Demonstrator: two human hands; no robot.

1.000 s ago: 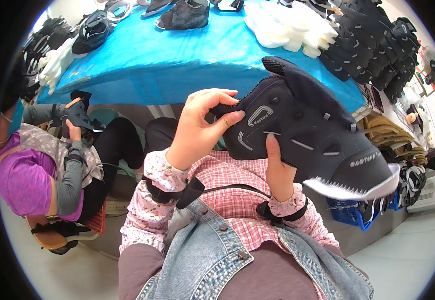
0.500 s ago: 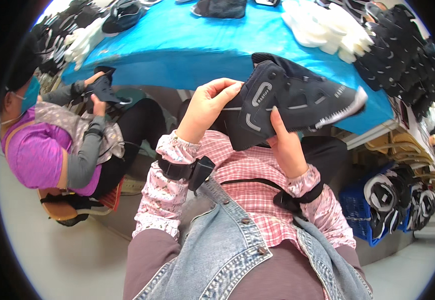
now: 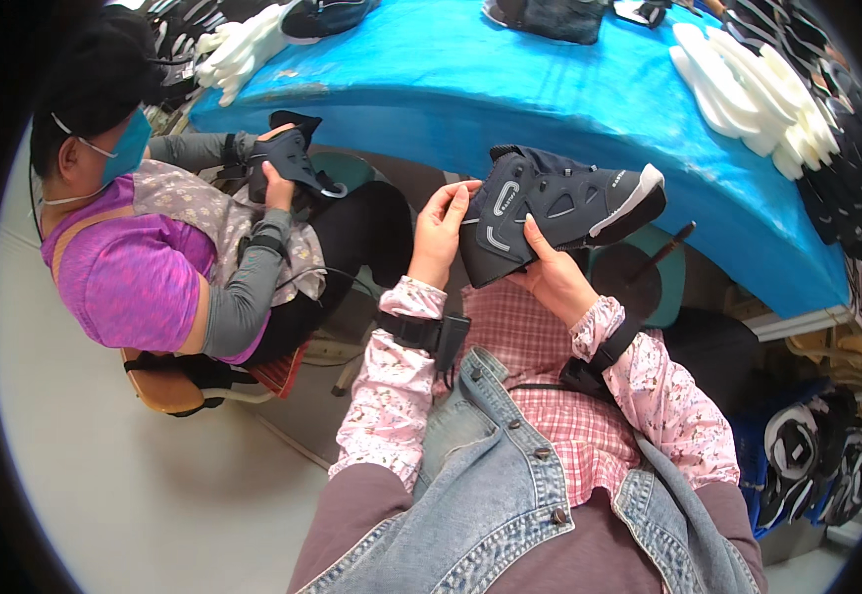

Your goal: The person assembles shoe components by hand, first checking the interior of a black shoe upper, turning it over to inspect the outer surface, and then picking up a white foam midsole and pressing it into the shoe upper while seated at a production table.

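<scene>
A black shoe upper (image 3: 559, 208) with light grey trim lies on its side between my hands, above my lap. Its toe points right and slightly up; the heel end faces left. My left hand (image 3: 438, 236) pinches the edge at the heel end, thumb against fingertips. From below, my right hand (image 3: 557, 277) grips the upper, its thumb laid along the near side and its other fingers mostly hidden underneath.
A blue-covered table (image 3: 431, 69) stretches ahead, with white foot-shaped pieces (image 3: 748, 94) and a dark shoe (image 3: 555, 18) on it. At left sits a co-worker (image 3: 139, 267) holding another black upper (image 3: 294, 158). Shoe parts (image 3: 797, 441) fill crates at lower right. A dark rod (image 3: 663, 247) rises beyond my right hand.
The view has swung left, so the table and co-worker appear farther right. The upper's toe is tipped up more and looks smaller. Both hands keep hold of it.
</scene>
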